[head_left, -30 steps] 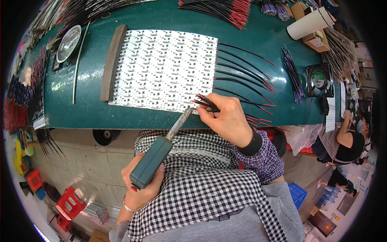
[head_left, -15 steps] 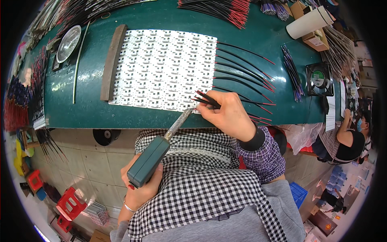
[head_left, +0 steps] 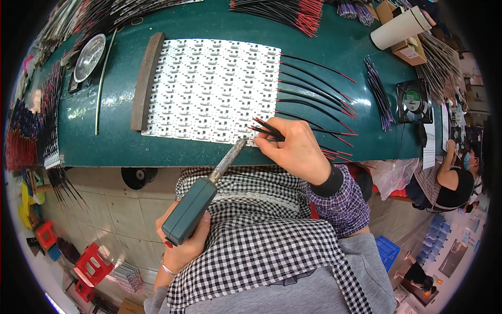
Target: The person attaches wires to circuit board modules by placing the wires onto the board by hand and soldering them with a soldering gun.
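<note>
Over the white circuit-board panel (head_left: 209, 89), right hand (head_left: 297, 147) has some black wires (head_left: 267, 129) pinched, ends poking left past the fingers. Left hand (head_left: 182, 242) is wrapped round a soldering iron (head_left: 189, 211), tip near that pinch.

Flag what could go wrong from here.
Burn: the iron in the left hand has its tip near the fingertips of the right hand; if hot, a slip might touch them.

Stray contact: black wires bunched in the right hand reach over the white board, so their ends might brush it.

Snag: the right hand is beside the red-ended wires fanning out from the board's right edge and might drag them.
</note>
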Action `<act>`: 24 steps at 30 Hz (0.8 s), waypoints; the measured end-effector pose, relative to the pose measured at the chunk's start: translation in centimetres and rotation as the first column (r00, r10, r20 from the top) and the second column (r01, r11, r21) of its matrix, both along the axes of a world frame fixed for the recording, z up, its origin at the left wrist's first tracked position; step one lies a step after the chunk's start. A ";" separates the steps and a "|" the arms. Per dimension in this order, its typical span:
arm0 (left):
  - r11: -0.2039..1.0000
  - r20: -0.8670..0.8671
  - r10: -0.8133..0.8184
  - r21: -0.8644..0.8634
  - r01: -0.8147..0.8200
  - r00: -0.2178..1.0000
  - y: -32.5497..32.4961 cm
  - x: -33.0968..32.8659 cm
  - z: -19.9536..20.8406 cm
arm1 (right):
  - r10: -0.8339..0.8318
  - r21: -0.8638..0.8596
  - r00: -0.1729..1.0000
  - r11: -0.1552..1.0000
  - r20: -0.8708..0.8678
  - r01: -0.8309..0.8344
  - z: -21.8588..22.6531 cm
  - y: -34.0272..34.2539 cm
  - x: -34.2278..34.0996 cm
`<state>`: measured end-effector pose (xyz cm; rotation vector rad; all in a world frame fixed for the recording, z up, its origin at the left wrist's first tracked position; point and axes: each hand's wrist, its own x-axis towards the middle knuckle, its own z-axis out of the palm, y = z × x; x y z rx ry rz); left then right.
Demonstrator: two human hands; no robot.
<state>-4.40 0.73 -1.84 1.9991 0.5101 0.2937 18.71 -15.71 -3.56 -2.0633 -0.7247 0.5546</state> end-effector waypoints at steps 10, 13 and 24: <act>0.997 0.013 -0.065 0.047 0.064 0.998 0.1 0.1 -0.3 | -0.002 -0.035 0.999 0.999 -0.052 0.000 0.6 0.3 0.0; 0.995 -0.004 -0.082 0.059 0.082 0.997 0.2 0.3 0.1 | 0.009 -0.088 0.996 0.996 -0.093 -0.017 0.8 0.2 0.0; 0.999 0.009 -0.020 0.024 0.020 1.000 0.0 0.5 -0.3 | -0.037 -0.001 0.999 0.999 0.004 0.037 -0.2 0.3 -0.5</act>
